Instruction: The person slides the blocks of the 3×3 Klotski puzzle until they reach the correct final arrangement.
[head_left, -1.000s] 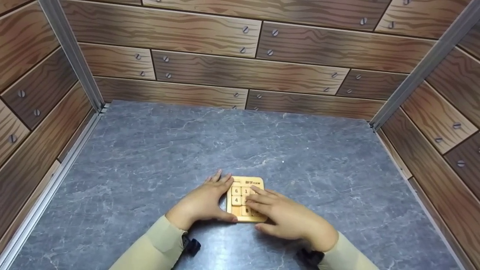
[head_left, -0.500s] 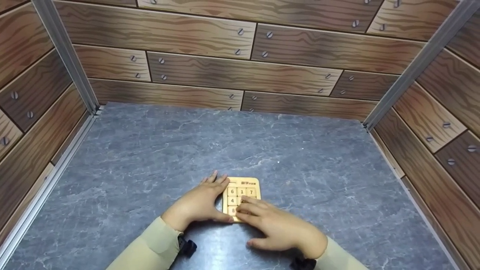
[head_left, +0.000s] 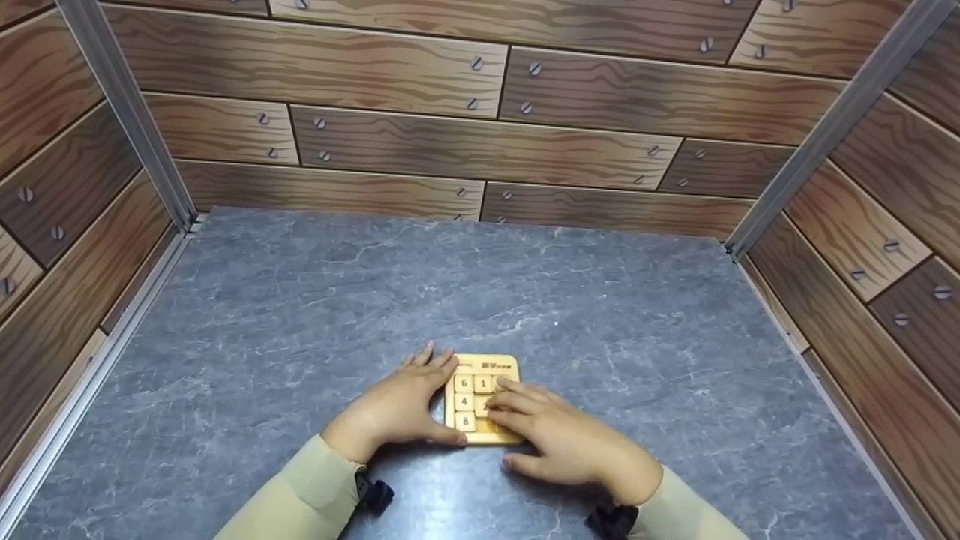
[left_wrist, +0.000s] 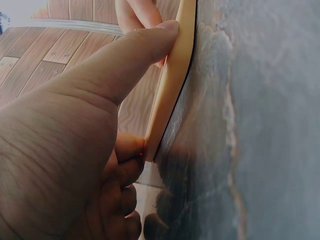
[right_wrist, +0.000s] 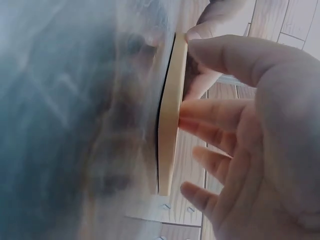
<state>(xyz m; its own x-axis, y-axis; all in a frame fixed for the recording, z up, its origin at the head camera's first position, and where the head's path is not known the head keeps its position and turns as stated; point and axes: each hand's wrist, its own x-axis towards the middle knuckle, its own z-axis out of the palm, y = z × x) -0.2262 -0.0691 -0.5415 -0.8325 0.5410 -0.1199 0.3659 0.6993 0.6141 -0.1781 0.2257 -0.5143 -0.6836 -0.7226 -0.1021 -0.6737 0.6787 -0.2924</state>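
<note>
A yellow wooden number slide puzzle (head_left: 477, 360) lies on the table in front of me. Its tiles 6, 1, 4 and 8 (head_left: 466, 421) show, and a bare slot lies right of the 8. My left hand (head_left: 390, 405) grips the puzzle's left side, thumb at the near corner and fingers at the far one; the left wrist view has the thumb pressed on the frame's edge (left_wrist: 175, 85). My right hand (head_left: 577, 442) reaches over from the right, fingertips on the middle and right tiles, hiding several. In the right wrist view its fingers are spread and slightly bent.
The table (head_left: 360, 285) has a grey-blue marbled top. Wood-patterned panels (head_left: 390, 142) wall off the back and both sides, with metal posts (head_left: 810, 150) at the rear corners. Black straps (head_left: 375, 495) are on both wrists.
The 8 tile has slid left into the bottom-left corner, so the bare slot is now at bottom middle. My right hand has since shifted up and right, covering the 7. The left hand keeps its grip.
</note>
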